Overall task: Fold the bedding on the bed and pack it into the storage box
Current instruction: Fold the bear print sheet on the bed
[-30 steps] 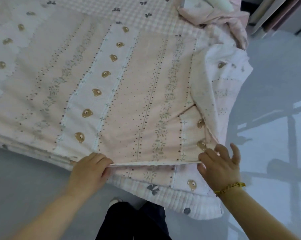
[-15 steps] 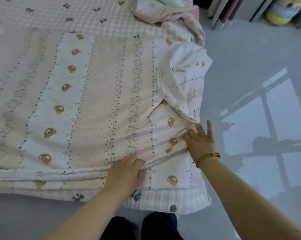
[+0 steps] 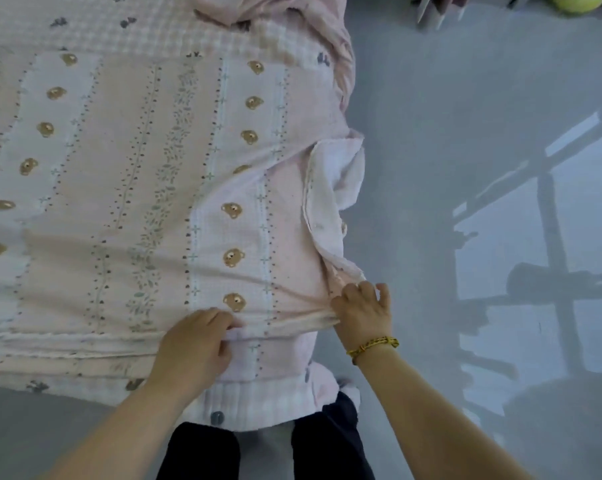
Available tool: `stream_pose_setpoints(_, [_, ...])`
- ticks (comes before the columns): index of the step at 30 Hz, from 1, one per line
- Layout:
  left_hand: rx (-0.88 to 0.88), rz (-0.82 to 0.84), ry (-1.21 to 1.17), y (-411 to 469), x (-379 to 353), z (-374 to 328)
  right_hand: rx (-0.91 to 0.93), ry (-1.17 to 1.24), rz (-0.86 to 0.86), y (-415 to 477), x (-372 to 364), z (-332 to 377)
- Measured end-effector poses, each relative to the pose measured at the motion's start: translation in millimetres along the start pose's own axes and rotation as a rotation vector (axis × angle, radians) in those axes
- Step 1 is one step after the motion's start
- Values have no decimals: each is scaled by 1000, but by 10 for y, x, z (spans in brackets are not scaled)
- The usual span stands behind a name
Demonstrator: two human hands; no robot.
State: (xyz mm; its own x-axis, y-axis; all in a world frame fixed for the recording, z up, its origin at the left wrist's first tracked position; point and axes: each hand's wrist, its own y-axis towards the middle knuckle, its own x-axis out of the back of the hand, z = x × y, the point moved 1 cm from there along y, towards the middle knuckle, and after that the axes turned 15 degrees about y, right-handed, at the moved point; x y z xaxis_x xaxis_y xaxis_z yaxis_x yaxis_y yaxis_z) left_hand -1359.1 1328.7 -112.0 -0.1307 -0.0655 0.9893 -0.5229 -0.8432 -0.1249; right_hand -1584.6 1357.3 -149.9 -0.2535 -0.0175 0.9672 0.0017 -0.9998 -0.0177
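Note:
A pink quilt with bear and flower stripes lies spread over the bed, doubled over along its near edge. My left hand grips that near edge, fingers curled into the cloth. My right hand grips the quilt's right corner, where the cloth bunches into creases. Just above it a white flap of the quilt's underside is turned up along the right side. The storage box is not in view.
A checked pink sheet covers the bed beneath the quilt, with crumpled pink bedding at the far right corner. Grey floor runs along the right side. A yellow-green object sits at the top right. My dark trouser legs stand against the bed.
The view has shifted right along the bed. My right hand has closed on the quilt's corner, and the cloth there is now pulled taut. My left hand keeps its hold on the edge.

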Motion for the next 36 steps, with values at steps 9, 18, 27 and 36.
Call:
stream_pose_setpoints(9, [-251, 43, 121, 494, -12, -607, -58, 160, 164, -83, -219, -659])
stream_pose_setpoints(18, [-371, 170, 80, 453, -36, -732, -592, 624, 430, -302, -430, -775])
stream_pose_setpoints(27, [-458, 174, 47, 320, -109, -847, -1521, 1753, 431, -646, -655, -176])
stream_pose_setpoints(36, [-453, 165, -18, 111, -250, -972, -1625, 1967, 276, -489, -670, 154])
